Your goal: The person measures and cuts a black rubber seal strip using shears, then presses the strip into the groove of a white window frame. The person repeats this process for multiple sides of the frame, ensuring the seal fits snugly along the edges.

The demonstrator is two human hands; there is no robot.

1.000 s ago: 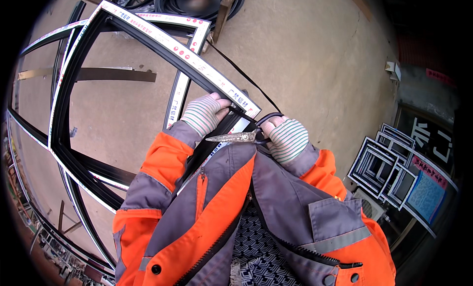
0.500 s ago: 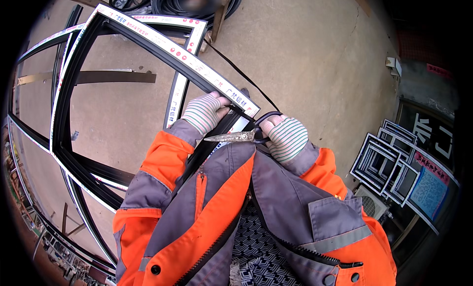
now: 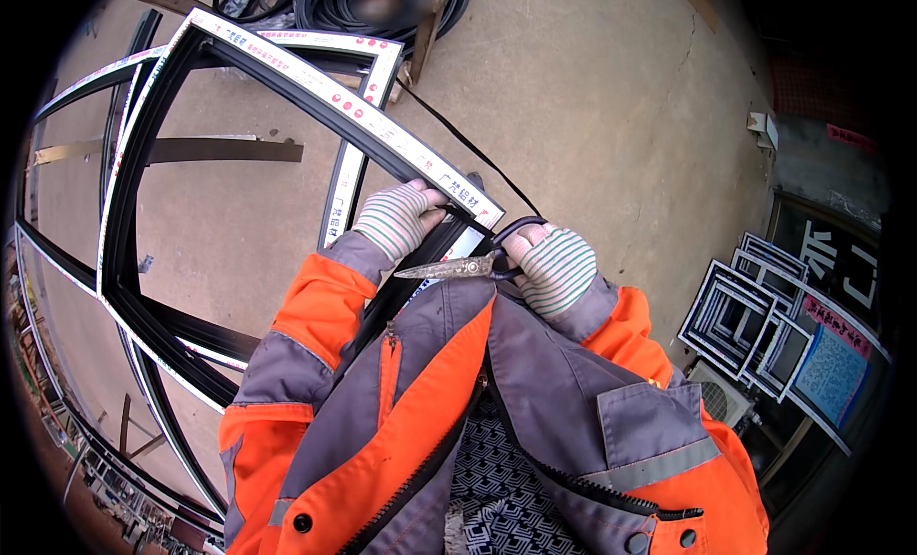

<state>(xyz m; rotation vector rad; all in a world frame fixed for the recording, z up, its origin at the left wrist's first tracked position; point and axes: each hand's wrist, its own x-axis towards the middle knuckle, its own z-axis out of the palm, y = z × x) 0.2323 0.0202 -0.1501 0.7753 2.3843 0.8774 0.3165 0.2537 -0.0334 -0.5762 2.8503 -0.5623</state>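
A large window frame (image 3: 315, 85), black inside with white printed film on its outer faces, stands tilted in front of me. My left hand (image 3: 396, 219), in a striped glove with bare fingertips, is closed at the inner edge near the frame's close right corner. Its fingertips pinch a thin black rubber strip (image 3: 466, 214) there. My right hand (image 3: 556, 266), gloved alike, grips the dark-handled scissors (image 3: 449, 267). Their worn blades look closed and point left, just below the corner. More black strip (image 3: 468, 142) trails across the floor behind the frame; its full path is hidden.
Another film-covered frame (image 3: 346, 187) leans behind the first. Coils of black strip (image 3: 325, 20) lie at the far end beside a wooden piece (image 3: 426, 34). Small frame samples (image 3: 740, 316) stand at the right, above an outdoor fan unit (image 3: 718, 393). A flat bar (image 3: 224, 151) lies beyond the frame opening.
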